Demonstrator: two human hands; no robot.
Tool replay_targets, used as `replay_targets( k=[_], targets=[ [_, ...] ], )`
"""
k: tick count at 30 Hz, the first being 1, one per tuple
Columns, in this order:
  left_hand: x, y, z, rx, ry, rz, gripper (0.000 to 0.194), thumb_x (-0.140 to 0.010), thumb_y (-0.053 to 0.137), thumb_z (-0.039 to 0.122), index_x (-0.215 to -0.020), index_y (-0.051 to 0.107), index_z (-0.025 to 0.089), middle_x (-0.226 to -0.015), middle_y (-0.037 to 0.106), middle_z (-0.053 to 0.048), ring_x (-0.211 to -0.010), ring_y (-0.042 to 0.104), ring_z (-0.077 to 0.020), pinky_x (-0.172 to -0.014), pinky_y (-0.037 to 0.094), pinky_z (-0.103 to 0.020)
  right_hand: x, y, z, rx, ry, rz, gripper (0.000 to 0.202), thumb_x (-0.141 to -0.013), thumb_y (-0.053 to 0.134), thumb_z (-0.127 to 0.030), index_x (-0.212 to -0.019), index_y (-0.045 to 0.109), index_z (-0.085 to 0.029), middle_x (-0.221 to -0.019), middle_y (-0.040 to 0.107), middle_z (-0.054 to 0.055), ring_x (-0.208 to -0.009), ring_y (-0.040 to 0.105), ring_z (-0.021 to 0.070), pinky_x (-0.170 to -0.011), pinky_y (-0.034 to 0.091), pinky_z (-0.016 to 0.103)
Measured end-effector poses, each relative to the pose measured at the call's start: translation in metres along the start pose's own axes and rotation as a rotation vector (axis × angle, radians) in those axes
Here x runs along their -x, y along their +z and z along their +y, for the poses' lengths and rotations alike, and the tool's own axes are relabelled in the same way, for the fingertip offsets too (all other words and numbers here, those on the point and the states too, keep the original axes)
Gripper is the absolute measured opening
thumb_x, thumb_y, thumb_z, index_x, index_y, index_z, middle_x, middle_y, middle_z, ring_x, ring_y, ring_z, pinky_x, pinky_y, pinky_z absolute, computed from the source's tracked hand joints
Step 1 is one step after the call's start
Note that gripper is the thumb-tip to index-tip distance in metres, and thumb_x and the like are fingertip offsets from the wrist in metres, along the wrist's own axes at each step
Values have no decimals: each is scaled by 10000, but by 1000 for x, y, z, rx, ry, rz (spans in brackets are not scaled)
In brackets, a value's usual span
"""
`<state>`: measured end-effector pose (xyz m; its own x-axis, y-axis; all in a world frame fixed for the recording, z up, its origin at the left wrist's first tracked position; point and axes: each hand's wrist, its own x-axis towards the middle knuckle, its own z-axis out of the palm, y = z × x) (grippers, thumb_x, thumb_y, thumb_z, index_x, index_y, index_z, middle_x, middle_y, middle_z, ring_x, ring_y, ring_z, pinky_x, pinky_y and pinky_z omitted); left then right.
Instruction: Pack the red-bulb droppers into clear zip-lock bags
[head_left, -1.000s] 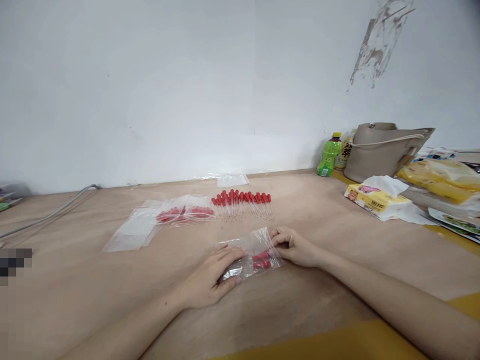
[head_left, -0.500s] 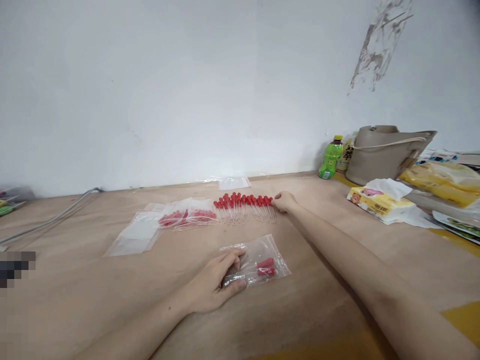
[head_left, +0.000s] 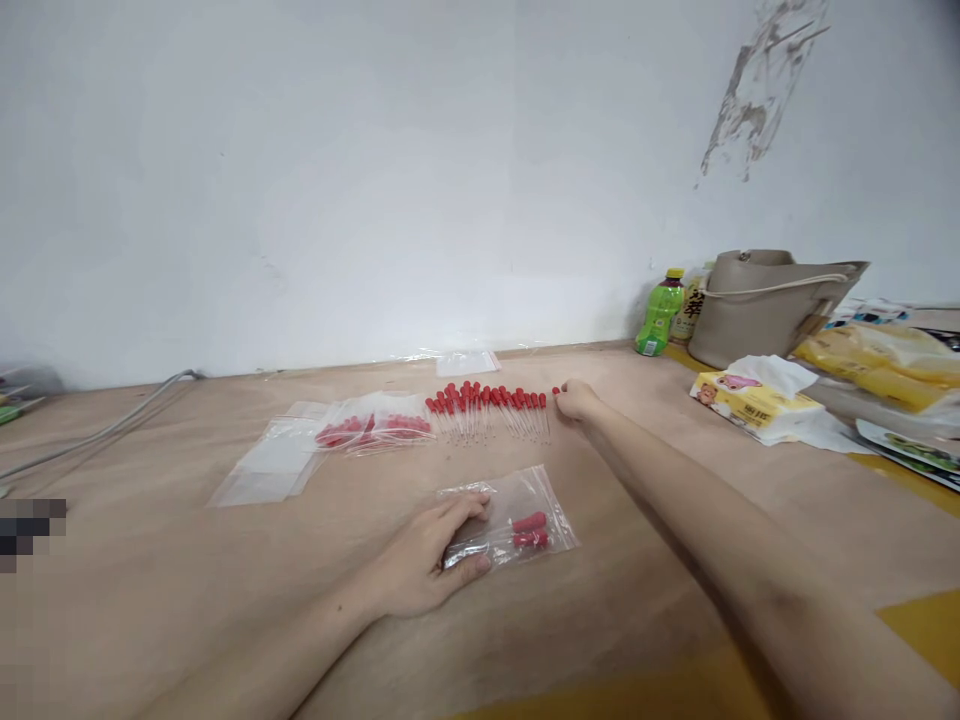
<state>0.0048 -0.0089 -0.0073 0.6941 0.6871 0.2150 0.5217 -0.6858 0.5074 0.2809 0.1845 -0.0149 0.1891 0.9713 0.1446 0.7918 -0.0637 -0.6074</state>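
My left hand (head_left: 431,552) rests on a clear zip bag (head_left: 555,500), its thumb and fingers spread apart over the bag's left part. Two droppers (head_left: 530,538) with red rubber bulbs lie inside that bag. Farther off, my right hand (head_left: 577,400) is closed at the right end of a row of red-bulbed droppers (head_left: 480,400). A single red bulb shows at its fingertips, a little apart from the row; the rest of that dropper is mostly hidden. The row's thin clear tubes point toward me.
Left of the row lie filled bags of red-bulbed pieces (head_left: 375,430) and flat clear bags (head_left: 266,465). On the right stand a green bottle (head_left: 660,315), a grey-beige bag (head_left: 757,315) and a tissue box (head_left: 754,405). A grey cable (head_left: 112,432) crosses the far left.
My right hand has shifted slightly right, away from the row, with one red bulb now apart at its fingertips. My left hand has stayed on the bag.
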Motion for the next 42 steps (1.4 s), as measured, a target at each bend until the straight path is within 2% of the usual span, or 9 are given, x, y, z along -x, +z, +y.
replay_targets(
  k=[8, 14, 18, 23, 27, 31, 36, 40, 42],
  targets=[
    [0, 0, -2, -48, 1, -5, 420, -828, 503, 314, -1220, 372, 240, -1288, 432, -47, -1171, 403, -202, -971, 345, -358, 79, -16, 15, -513, 87, 45, 329, -764, 320, -161, -1089, 361, -198, -603, 477, -42, -468, 493, 91, -440, 409, 198],
    [0, 0, -3, -67, -13, -20, 447, -831, 494, 324, -1244, 345, 240, -1292, 426, -56, -1159, 414, -211, -962, 355, -375, 135, -7, 9, -1092, 79, -100, 279, -691, 509, -217, -950, 405, -229, -655, 484, -54, -516, 527, 84, -486, 453, 217],
    [-1, 1, -2, -66, -11, -12, 478, -831, 490, 308, -1269, 312, 240, -1293, 421, -57, -1156, 414, -211, -964, 354, -375, 140, -8, 8, -1090, 12, -331, 255, -685, 589, -293, -895, 488, -190, -707, 582, -3, -640, 583, 111, -650, 481, 273],
    [0, 0, -1, -76, -29, -29, 501, -834, 483, 313, -1291, 290, 240, -1309, 402, -63, -1173, 394, -224, -974, 342, -390, 135, -20, 20, -753, -319, -575, 271, -650, 659, -358, -833, 617, -164, -849, 630, 40, -786, 578, 147, -786, 437, 323],
    [0, 0, -2, -91, -33, -35, 497, -834, 479, 315, -1289, 294, 239, -1309, 401, -65, -1168, 399, -227, -967, 349, -390, 137, -17, 19, -496, -596, -409, 180, -660, 661, -338, -776, 676, -201, -952, 587, 47, -916, 531, 175, -864, 386, 341],
    [0, 1, -3, -82, -22, -28, 507, -827, 491, 302, -1288, 291, 234, -1296, 415, -63, -1152, 416, -220, -959, 359, -380, 148, -3, 7, -355, -629, -292, 103, -685, 641, -320, -732, 691, -243, -935, 608, 34, -918, 526, 187, -857, 373, 365],
    [-1, 0, -1, -85, -28, -31, 496, -826, 493, 303, -1282, 310, 234, -1301, 411, -61, -1160, 407, -220, -965, 355, -384, 141, 0, 5, -519, -463, -270, 192, -612, 676, -349, -638, 622, -166, -720, 624, 24, -690, 560, 145, -666, 442, 278],
    [-1, -1, 0, -89, -20, -30, 472, -831, 487, 312, -1274, 341, 240, -1307, 410, -59, -1178, 390, -232, -977, 341, -406, 89, -5, 13, -372, -192, -2, 186, -653, 604, -258, -800, 610, -143, -774, 638, 46, -682, 563, 139, -641, 434, 249],
    [0, -1, 0, -84, -16, -25, 473, -831, 490, 315, -1275, 346, 243, -1311, 407, -58, -1185, 384, -231, -985, 333, -409, 57, -5, 14, -292, -69, 22, 199, -651, 592, -244, -815, 625, -135, -806, 648, 70, -724, 580, 162, -670, 431, 259]
  ],
)
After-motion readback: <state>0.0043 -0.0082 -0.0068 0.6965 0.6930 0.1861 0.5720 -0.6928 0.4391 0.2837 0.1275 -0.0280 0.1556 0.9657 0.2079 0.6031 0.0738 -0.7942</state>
